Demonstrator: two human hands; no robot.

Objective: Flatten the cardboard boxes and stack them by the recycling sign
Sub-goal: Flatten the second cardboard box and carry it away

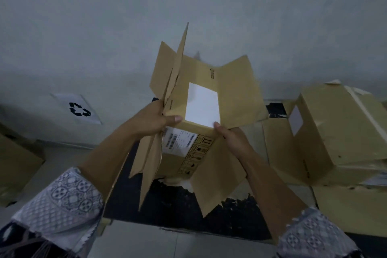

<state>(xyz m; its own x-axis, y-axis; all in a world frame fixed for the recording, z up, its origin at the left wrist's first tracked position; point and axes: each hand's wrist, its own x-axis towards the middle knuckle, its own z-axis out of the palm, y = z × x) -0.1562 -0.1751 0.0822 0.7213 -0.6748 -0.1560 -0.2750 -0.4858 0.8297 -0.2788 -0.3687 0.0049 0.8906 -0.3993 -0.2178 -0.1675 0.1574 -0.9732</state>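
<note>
I hold a brown cardboard box (201, 81) up in mid-air at the centre of the view, its flaps splayed outward at both ends. A white label sits on its upper face, and a shipping label and handling symbols on the face below. My left hand (152, 119) grips the box's left edge, thumb across the fold. My right hand (232, 138) holds the right side, thumb on the same fold. The recycling sign (78, 109), a white sheet with a black symbol, hangs low on the wall at the left.
A partly collapsed box (343, 132) lies on the floor at the right on flat cardboard. Another brown box (14, 163) stands at the left edge. A dark mat (178, 201) lies below the held box. The grey wall is straight ahead.
</note>
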